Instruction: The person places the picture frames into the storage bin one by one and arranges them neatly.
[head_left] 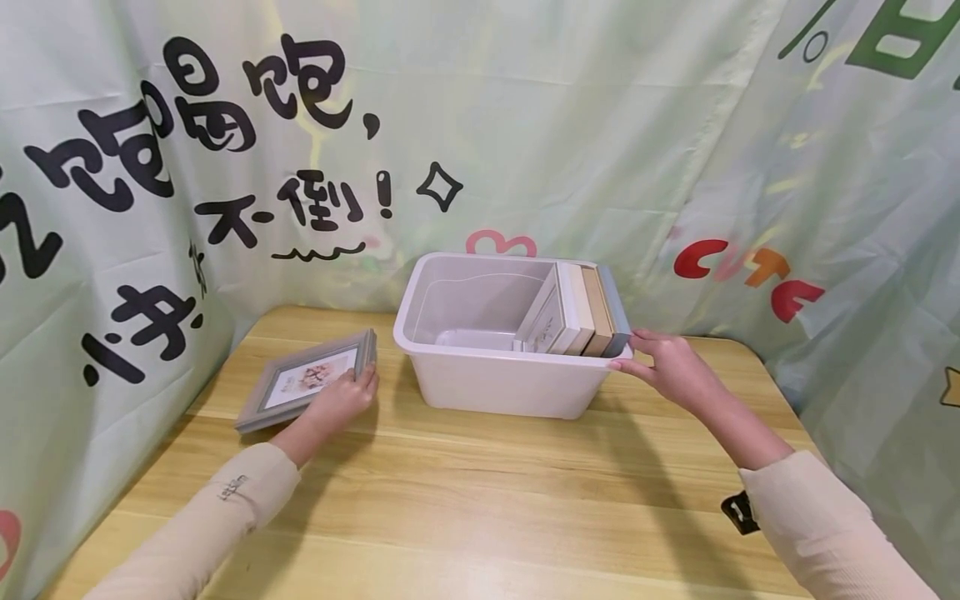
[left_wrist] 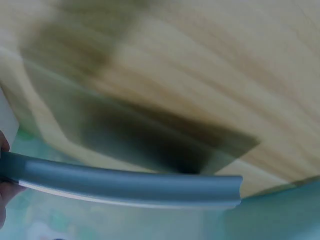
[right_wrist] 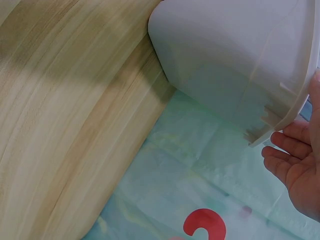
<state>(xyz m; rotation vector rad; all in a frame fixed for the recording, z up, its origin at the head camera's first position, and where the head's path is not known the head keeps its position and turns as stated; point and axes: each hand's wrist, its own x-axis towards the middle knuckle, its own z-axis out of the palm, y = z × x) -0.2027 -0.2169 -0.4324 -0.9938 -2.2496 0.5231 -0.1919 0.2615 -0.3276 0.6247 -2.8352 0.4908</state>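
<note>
My left hand (head_left: pixel 347 400) grips the right edge of a grey picture frame (head_left: pixel 273 385) on the left of the table, its printed card facing up. In the left wrist view, the frame's edge (left_wrist: pixel 125 185) runs across above its shadow, with fingertips at its left end. A pale plastic bin (head_left: pixel 502 383) stands mid-table. Several picture frames or box-like items (head_left: pixel 573 321) stand upright at its right end, the outermost blue-grey. My right hand (head_left: pixel 675 367) holds the bin's right front rim corner, thumb in front and fingers at the side; its other fingers (right_wrist: pixel 280 160) are loosely bent.
The wooden table (head_left: pixel 465 500) extends in front of the bin. A printed curtain (head_left: pixel 570 125) hangs close behind and along both sides. Near the right sleeve a small black object (head_left: pixel 738 512) shows. The left part of the bin's inside shows its bare floor (head_left: pixel 476 339).
</note>
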